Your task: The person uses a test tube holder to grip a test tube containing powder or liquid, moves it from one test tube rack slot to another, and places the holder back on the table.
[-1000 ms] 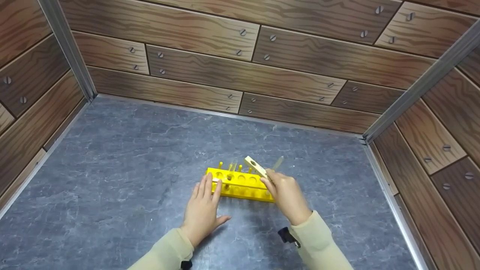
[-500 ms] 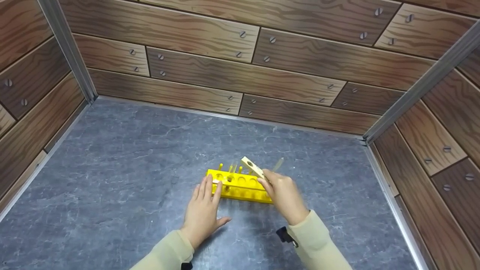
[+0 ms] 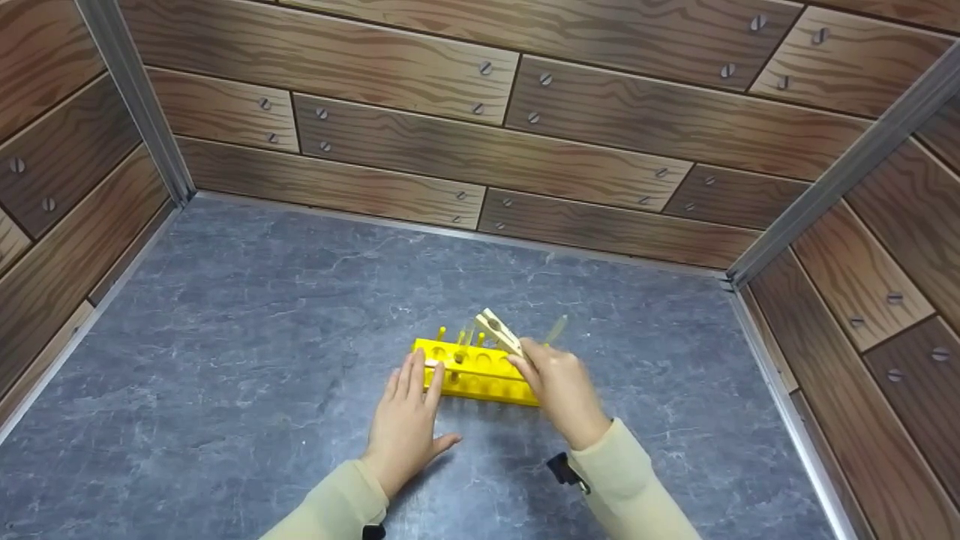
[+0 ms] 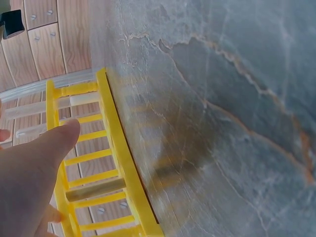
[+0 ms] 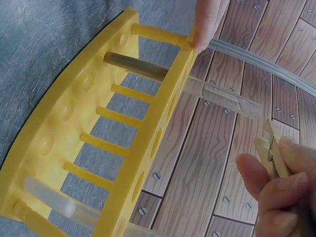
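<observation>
A yellow test tube rack [image 3: 487, 366] stands on the grey surface. My left hand [image 3: 401, 420] rests its straight fingers on the rack's left end, thumb spread out. My right hand [image 3: 570, 397] grips a wooden test tube holder [image 3: 499, 330] above the rack's right part. In the right wrist view the holder's jaws are parted, near but apart from the rim of an upright test tube [image 5: 133, 65] with dark brown contents. A second test tube [image 5: 52, 196], whitish at its bottom, stands at the rack's right end; my right hand partly hides it in the head view.
Several yellow pegs [image 3: 442, 332] rise along the rack's back side. Wood-patterned walls [image 3: 405, 135] with metal edging enclose the grey surface [image 3: 247, 337] at the back and both sides. A black wrist strap part [image 3: 564, 470] hangs by the right sleeve.
My right hand and the wooden holder have moved a little to the left, toward the test tube with dark contents. The holder's jaws now look wider apart. My left hand stays in place.
</observation>
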`<state>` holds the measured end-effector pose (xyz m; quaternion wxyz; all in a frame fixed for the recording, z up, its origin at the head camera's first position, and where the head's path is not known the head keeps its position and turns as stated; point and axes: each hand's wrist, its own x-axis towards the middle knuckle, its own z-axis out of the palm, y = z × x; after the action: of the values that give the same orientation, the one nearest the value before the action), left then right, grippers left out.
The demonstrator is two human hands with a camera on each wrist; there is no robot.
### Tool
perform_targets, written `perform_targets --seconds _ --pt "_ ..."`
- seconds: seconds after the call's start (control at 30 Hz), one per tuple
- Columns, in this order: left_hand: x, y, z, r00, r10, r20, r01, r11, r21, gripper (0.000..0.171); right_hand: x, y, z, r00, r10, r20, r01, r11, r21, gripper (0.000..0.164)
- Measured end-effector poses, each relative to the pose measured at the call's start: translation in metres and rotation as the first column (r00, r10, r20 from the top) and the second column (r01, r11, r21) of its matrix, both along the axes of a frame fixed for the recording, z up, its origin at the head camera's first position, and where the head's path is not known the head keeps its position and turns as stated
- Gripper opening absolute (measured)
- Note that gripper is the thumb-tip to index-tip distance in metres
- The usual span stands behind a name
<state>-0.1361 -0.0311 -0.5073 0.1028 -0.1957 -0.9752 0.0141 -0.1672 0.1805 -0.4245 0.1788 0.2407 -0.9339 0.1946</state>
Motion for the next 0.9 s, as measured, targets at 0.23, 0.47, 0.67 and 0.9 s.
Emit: perform_targets --seconds 0.23,0.47,0.67,0.9 --pt "0.000 0.000 0.000 1.000 -0.001 -0.004 0.001 1.000 0.005 0.101 0.000 -0.003 0.000 1.000 -0.021 0.013 0.021 0.999 0.025 0.020" --pt "0.000 0.001 0.000 1.000 -0.003 -0.012 0.003 1.000 0.014 0.100 0.000 -0.009 0.003 1.000 -0.030 -0.007 0.030 0.997 0.071 0.016" --pt "0.000 0.001 -0.001 1.000 -0.003 -0.006 0.003 1.000 0.019 0.100 -0.001 -0.014 0.004 0.998 -0.031 -0.055 0.037 0.994 0.100 0.016" --pt "0.000 0.001 0.000 1.000 0.002 -0.005 -0.002 1.000 0.022 0.100 -0.004 -0.019 0.002 0.991 -0.015 -0.129 0.029 0.994 0.108 0.017"
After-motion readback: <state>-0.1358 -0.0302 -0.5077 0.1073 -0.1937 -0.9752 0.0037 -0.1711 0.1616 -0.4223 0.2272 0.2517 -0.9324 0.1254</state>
